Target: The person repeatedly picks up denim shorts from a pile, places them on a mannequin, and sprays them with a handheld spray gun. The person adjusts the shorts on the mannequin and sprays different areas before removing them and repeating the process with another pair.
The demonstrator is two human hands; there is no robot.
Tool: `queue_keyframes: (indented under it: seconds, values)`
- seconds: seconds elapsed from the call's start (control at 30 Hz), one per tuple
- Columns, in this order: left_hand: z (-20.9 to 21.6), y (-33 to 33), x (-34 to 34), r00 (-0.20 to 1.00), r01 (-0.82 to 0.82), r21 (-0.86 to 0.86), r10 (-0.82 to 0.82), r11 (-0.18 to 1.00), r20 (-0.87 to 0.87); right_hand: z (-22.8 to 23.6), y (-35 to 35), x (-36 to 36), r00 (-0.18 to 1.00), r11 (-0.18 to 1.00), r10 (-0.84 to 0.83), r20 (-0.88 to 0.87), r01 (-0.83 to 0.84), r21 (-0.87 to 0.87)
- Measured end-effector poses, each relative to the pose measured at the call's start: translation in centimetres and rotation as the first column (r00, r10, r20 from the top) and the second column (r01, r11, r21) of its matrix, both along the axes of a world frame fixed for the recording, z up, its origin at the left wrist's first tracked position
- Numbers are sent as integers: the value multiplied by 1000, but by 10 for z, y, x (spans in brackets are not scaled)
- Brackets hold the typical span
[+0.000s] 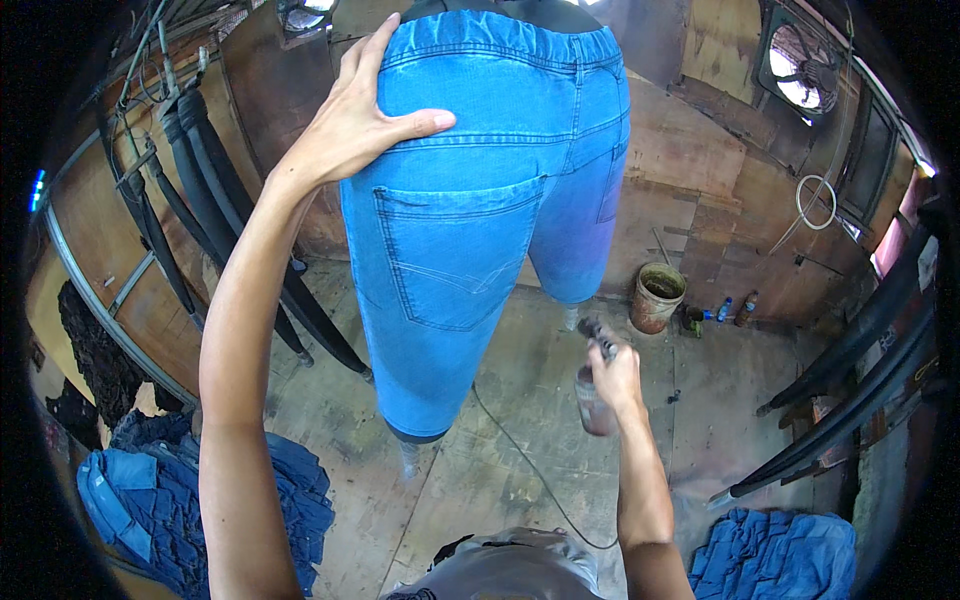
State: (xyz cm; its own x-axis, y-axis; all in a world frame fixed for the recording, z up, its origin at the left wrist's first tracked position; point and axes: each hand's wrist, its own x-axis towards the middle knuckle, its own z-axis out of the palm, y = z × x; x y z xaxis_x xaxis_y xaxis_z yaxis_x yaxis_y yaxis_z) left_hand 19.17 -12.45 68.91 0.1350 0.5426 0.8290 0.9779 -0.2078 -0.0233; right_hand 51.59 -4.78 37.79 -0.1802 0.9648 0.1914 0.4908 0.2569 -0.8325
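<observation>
A pair of bright blue denim shorts [455, 240], with an elastic waistband and a stitched back pocket, is stretched upright over a dark form in front of me. My left hand [375, 105] rests on its upper left hip, thumb and fingers spread wide, fingertips along the side edge. Lower right, my right hand [615, 375] is closed around a spray gun [601, 340] with a stained cup [594, 402] beneath it. Its nozzle points towards the shorts' right leg, which carries a purplish tint. The hand and cup are slightly blurred.
Blue garments lie heaped at lower left [210, 490] and lower right [775, 555]. A thin hose [530, 465] crosses the floor. Black padded tubes [215, 190] hang at left, others [850, 400] at right. A stained bucket [657, 298] and small bottles [725, 308] stand by the far wall.
</observation>
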Motion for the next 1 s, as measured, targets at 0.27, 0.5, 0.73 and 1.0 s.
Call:
queue_keyframes:
  seconds: [0.27, 0.5, 0.73, 1.0]
  values:
    - [3, -1, 1, 994, 84, -52, -80, 995, 68, 49, -104, 18, 736, 973, 230, -637, -172, 152]
    - [1, 15, -5, 977, 178, -17, -174, 984, 126, 29, -135, -1, 861, 980, 66, -505, -151, -130]
    - [-4, 21, -4, 956, 216, 45, -220, 975, 195, 35, -169, -26, 960, 996, 81, -268, -84, -1]
    - [-4, 18, -4, 954, 200, 11, -197, 980, 227, 66, -209, -42, 824, 989, 125, -553, -61, 132]
